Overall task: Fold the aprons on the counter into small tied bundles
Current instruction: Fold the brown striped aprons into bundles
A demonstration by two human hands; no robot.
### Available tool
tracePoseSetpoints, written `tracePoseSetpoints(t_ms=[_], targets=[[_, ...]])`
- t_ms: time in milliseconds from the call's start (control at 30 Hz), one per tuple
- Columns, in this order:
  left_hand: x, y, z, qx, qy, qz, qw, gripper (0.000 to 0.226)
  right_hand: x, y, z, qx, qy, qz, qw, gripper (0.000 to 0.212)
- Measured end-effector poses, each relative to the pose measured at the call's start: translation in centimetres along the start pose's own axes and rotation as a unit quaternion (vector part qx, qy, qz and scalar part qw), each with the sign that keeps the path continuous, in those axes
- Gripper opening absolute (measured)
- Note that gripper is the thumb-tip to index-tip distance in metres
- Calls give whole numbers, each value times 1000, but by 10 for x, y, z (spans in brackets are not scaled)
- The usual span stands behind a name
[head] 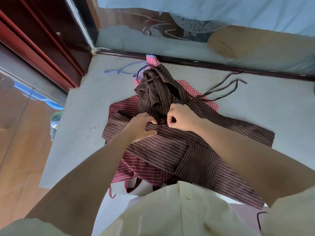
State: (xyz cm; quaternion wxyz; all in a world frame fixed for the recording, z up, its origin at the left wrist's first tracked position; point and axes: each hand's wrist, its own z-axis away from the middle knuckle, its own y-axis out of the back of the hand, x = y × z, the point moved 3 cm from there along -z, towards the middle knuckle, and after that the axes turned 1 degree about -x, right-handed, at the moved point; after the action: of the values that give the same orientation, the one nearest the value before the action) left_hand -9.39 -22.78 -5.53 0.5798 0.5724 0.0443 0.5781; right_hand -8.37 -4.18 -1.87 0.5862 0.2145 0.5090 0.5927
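A brown apron with thin white stripes (192,155) lies spread on the grey counter (81,133), its upper part bunched in a heap. My left hand (140,126) grips a folded edge of it near the middle. My right hand (181,116) pinches the same brown cloth just beside it. Its dark straps (228,86) trail to the far right. Under it lies a maroon striped apron (134,169), showing at the left and front. A red checked apron (196,90) with a blue striped tie (122,69) sits beneath the heap at the back.
A dark wooden sill (204,63) and a glass pane with a fish design (192,24) close off the counter's far side. A red-brown frame (42,48) stands at the left. The counter's left edge drops to a wooden floor, with a blue object (39,94) beyond glass.
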Motion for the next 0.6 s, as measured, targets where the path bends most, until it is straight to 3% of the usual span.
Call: tracePoseSetpoints(t_ms=[100, 167, 233, 333, 433, 567, 600], targets=[[8, -2, -4, -28, 5, 13, 1000, 34, 0, -1, 4, 2, 13, -77, 997, 5], [10, -1, -6, -29, 6, 23, 999, 32, 0, -3, 5, -7, 21, -98, 995, 18], [9, 0, -7, -37, 9, 16, 999, 34, -3, -7, 2, -21, 38, -70, 997, 28], [2, 3, -5, -33, 13, 12, 999, 32, -9, -11, -3, -23, 58, 9, 998, 27], [-5, 8, -2, -9, 19, -8, 1000, 27, -12, -13, -7, -18, 55, 17, 998, 33], [-10, 16, -1, 36, 17, -5, 999, 14, -15, -10, -10, -87, 37, -10, 996, 16], [-11, 17, -2, 40, 15, -9, 999, 14, -15, -9, -11, -124, 25, -22, 992, 21]])
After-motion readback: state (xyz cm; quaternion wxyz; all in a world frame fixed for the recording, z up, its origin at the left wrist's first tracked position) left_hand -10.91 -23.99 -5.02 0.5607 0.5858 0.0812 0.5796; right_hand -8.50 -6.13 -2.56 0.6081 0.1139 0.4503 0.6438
